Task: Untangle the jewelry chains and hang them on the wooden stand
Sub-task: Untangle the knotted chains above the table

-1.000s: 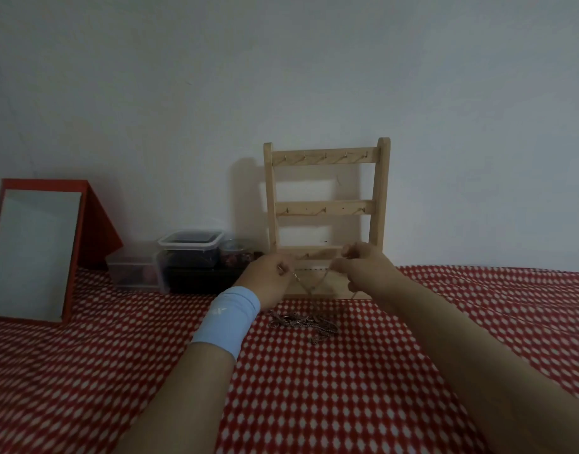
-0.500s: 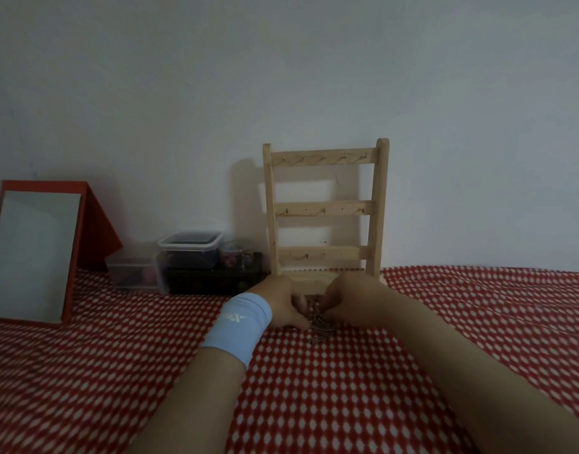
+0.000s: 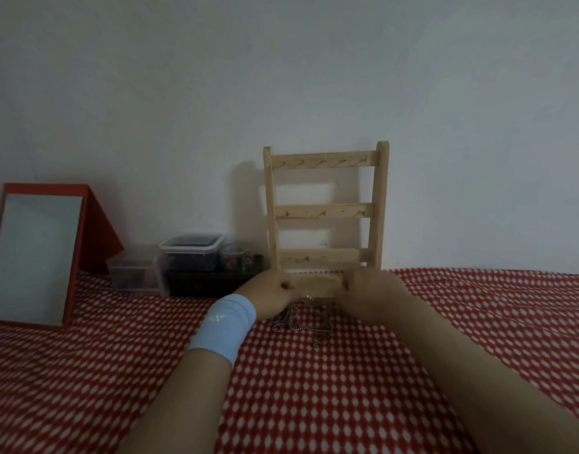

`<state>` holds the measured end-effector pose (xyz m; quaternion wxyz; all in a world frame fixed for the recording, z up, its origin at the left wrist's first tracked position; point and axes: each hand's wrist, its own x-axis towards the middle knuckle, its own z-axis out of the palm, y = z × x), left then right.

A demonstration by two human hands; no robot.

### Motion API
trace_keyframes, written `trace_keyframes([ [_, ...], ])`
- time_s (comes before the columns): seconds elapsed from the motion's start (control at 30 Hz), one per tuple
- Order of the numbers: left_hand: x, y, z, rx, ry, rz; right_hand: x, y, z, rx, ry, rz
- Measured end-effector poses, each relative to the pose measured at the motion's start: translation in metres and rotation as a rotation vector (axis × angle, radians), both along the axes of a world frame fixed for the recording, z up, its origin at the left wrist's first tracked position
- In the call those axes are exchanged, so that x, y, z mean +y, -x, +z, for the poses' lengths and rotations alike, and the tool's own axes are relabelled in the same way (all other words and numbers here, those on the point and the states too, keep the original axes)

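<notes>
Pale unfinished wood stand (image 3: 326, 213) with small metal hooks; metal chains (image 3: 298, 324) — faintly shiny — on matt checked cloth (image 3: 314, 404); clear plastic containers (image 3: 190, 257).

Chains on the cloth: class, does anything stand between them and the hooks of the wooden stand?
Nothing visible does. The chains lie just in front of the wooden stand, by the left hand and right hand, and its hooks show bare.

Looks like a room in a home, a dressing corner. Shown by a soft red cloth with white diamond print (image 3: 314, 404) spread up to a plain white wall (image 3: 281, 77), a red-framed standing mirror (image 3: 36, 257) leaning far left, clear plastic lidded boxes (image 3: 190, 253) right of it, and a pale wooden ladder-shaped jewelry stand (image 3: 324, 211) with small hooks further right.
</notes>
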<state>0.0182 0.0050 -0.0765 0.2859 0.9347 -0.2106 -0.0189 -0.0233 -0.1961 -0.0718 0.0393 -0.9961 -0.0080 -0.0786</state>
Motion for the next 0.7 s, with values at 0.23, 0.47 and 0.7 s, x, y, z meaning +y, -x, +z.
trace_keyframes([
  [0.23,-0.009,0.005,0.009,0.016,0.254,-0.047,0.012,0.003,0.004,0.079,-0.631,0.323],
  [0.47,-0.003,0.010,0.012,0.290,0.429,-0.096,0.006,-0.002,0.003,0.032,-0.868,0.314],
  [0.7,0.011,0.008,0.013,0.459,0.299,-0.178,0.008,-0.003,0.002,-0.026,-0.868,0.247],
])
